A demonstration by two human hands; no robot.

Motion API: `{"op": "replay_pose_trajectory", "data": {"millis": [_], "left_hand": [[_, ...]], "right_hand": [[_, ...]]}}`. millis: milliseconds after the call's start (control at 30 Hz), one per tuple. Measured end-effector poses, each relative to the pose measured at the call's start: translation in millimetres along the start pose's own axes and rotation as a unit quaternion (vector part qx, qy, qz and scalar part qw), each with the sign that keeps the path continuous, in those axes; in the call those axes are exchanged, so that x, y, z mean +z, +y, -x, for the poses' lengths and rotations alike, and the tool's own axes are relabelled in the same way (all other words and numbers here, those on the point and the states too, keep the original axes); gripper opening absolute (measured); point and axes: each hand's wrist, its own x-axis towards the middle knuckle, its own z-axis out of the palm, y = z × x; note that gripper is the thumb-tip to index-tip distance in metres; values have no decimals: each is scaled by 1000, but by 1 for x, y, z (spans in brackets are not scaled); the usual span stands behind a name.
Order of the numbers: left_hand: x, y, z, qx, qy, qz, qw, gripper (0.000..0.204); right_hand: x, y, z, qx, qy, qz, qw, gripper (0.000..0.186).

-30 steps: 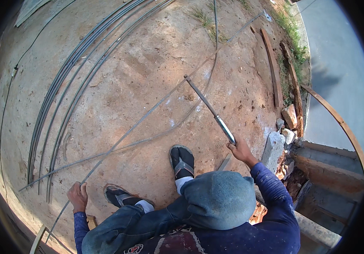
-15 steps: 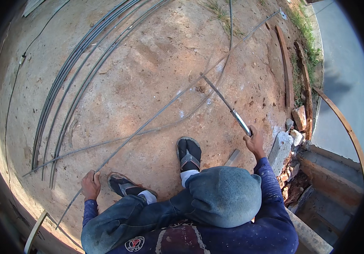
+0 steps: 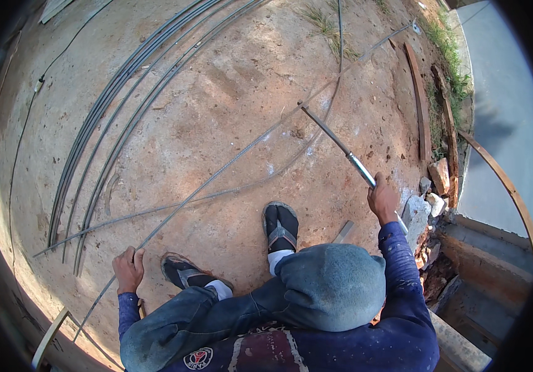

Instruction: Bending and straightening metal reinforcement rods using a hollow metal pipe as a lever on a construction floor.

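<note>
My left hand [image 3: 129, 270] is closed around a long ribbed steel rebar [image 3: 217, 174], which slants from beside my left leg up to the far right. In my right hand [image 3: 383, 198] is a long steel bar tool with a silver handle [image 3: 361, 169], its tail showing behind the fist. The tool's dark far end meets the rebar near mid-span; whether it hooks round the rebar is too small to tell. A second, curved rebar [image 3: 260, 185] lies on the ground and crosses under the held one.
Several long bent rebars [image 3: 102, 111] lie at the left, beside a thin dark cable [image 3: 17, 146]. Wooden planks [image 3: 419, 102], broken concrete [image 3: 415, 212] and a trench [image 3: 486, 254] run along the right. A short flat metal piece [image 3: 343, 231] sits by my right foot.
My right hand has moved a little right and away from me with the tool, whose far end has shifted the same way. My left hand and the near rebar end have shifted slightly left.
</note>
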Motion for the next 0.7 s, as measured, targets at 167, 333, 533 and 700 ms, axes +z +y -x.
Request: {"op": "replay_pose_trajectory", "data": {"millis": [167, 333, 533, 700], "left_hand": [[-19, 13, -8, 6, 10, -23, 1000, 36], [-29, 13, -2, 0, 12, -38, 999, 35], [-16, 30, 8, -1, 19, -41, 999, 33], [-6, 26, 11, -18, -11, -9, 1000, 37]], "right_hand": [[-38, 42, -13, -111, 19, 32, 993, 29], [-145, -23, 24, -77, 47, 90, 992, 19], [-235, -65, 40, -92, 59, 229, 967, 34], [-222, -39, 14, -206, -18, 162, 965, 23]]}}
